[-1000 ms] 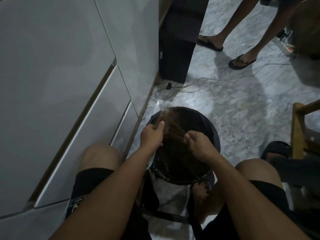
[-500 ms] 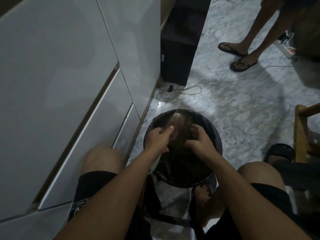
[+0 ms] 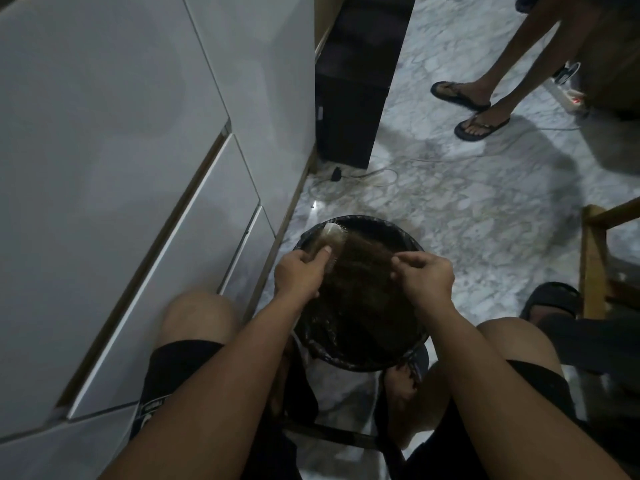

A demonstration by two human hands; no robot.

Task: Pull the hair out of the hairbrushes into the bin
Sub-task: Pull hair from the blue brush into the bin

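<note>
The round black bin lined with a dark plastic bag (image 3: 408, 355) sat on the pale marbled floor (image 3: 467, 209) between the seated person's bare knees, and inside it lay a dim brown mass that I could not make out clearly. Over its mouth the left hand (image 3: 300, 274) was clamped on the light-coloured oval hairbrush (image 3: 330, 241), thumb pressed along the back, the brush head tilted out toward the bin's far-left rim. From the bristles a sheet of brown hair (image 3: 367, 252) stretched across to the right hand (image 3: 425, 277), whose fingertips were pinched together on the strands just above the bin's right side. Close on the left stood the white cabinet with flat drawer fronts (image 3: 138, 202), its base almost touching the bin, so that side was tight. Beyond the bin the floor lay open, with a thin pale cable (image 3: 363, 174) looping near a tall black box (image 3: 353, 98). Farther off a second person's feet in dark flip-flops (image 3: 481, 124) stood well apart from the bin, and a wooden chair frame (image 3: 595, 265) edged in at the right.
</note>
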